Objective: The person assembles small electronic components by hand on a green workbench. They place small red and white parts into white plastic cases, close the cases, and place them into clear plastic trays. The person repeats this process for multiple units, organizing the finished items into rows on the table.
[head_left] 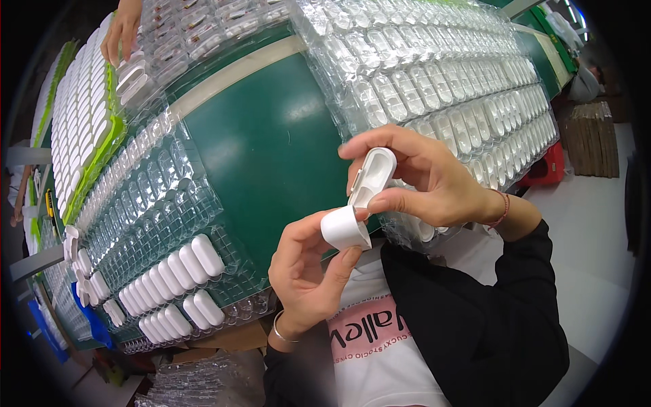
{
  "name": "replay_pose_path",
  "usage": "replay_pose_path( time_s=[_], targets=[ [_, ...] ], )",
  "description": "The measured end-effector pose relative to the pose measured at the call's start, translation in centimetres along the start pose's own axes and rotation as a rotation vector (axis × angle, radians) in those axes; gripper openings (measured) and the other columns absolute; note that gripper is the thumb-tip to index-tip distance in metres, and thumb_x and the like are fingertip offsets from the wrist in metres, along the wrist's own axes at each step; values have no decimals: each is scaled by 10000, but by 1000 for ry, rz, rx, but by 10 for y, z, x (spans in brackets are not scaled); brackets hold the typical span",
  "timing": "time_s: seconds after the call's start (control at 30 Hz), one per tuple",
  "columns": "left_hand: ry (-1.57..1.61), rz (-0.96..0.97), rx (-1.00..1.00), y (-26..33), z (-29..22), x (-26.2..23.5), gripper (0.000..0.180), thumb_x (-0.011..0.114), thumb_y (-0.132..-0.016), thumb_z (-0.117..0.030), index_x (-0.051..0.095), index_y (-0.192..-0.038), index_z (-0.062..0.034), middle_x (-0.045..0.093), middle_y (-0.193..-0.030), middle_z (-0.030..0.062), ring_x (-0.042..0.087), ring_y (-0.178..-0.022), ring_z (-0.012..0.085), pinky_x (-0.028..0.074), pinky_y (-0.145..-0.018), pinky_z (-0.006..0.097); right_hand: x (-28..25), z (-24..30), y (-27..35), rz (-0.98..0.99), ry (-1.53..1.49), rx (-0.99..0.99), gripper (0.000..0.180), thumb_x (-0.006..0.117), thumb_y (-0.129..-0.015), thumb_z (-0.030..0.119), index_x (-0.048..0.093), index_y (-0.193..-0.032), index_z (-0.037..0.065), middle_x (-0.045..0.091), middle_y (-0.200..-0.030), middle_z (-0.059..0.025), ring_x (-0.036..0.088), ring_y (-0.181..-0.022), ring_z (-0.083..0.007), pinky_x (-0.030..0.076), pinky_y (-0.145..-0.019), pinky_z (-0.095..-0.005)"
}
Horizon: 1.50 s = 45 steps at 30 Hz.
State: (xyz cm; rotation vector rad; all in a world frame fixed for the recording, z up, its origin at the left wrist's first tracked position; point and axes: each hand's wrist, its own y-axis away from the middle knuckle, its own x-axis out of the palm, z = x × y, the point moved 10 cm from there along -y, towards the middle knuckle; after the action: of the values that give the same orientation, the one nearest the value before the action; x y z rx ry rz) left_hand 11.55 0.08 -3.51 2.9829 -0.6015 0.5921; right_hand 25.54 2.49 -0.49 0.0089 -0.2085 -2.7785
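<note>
Over the front edge of the green table [264, 122], my two hands meet on white plastic case parts. My left hand [302, 268] grips a smooth, curved white shell [344, 229] between thumb and fingers. Pinched in my right hand [437, 180] is a white oval case lid [376, 171], its hollow inside showing. The lid's lower end touches or sits just above the shell; I cannot tell whether they are joined. To the left, rounded white shells [173, 275] lie in rows on a clear blister tray [159, 183].
Stacked clear trays [420, 61] with oval white parts fill the right side. Another person's hand [123, 30] reaches over white pieces [133, 85] at the far left. White parts [81, 122] fill a lime-edged tray. Flattened cardboard [590, 139] stands right of a red bin [546, 165].
</note>
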Motion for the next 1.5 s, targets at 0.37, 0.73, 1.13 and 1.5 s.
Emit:
replay_pose_path(
  time_s=[0.37, 0.73, 1.13, 1.5],
  targets=[
    [339, -16, -82, 5, 10, -13, 394, 655, -875, 7, 459, -1211, 72, 628, -1145, 234, 648, -1022, 258, 563, -873, 395, 14, -10, -5, 107, -179, 53, 315, 566, -987, 146, 465, -1260, 26, 616, -995, -70, 610, -887, -102, 510, -777, -262],
    [320, -49, -74, 5, 12, -17, 403, 665, -896, -70, 453, -1206, 74, 622, -1131, 236, 648, -1039, 279, 583, -829, 397, 17, -20, -6, 96, -223, 103, 294, 527, -1013, 210, 468, -1239, 32, 637, -921, -52, 623, -865, -101, 524, -717, -254],
    [243, -114, -154, 4, 25, -16, 509, 678, -887, -182, 446, -1270, 60, 610, -1106, 209, 672, -961, 274, 576, -626, 315, 16, -18, -4, 90, -145, 115, 264, 520, -979, 82, 478, -1235, 34, 643, -878, -42, 592, -793, -69, 477, -628, -227],
    [377, -42, -170, 2, 29, -12, 382, 647, -910, -64, 462, -1219, 64, 613, -1155, 227, 645, -1055, 280, 596, -796, 374, 14, -16, -3, 48, -87, 157, 271, 534, -969, 84, 500, -1236, 51, 653, -861, -21, 567, -752, -45, 452, -608, -208]
  ],
)
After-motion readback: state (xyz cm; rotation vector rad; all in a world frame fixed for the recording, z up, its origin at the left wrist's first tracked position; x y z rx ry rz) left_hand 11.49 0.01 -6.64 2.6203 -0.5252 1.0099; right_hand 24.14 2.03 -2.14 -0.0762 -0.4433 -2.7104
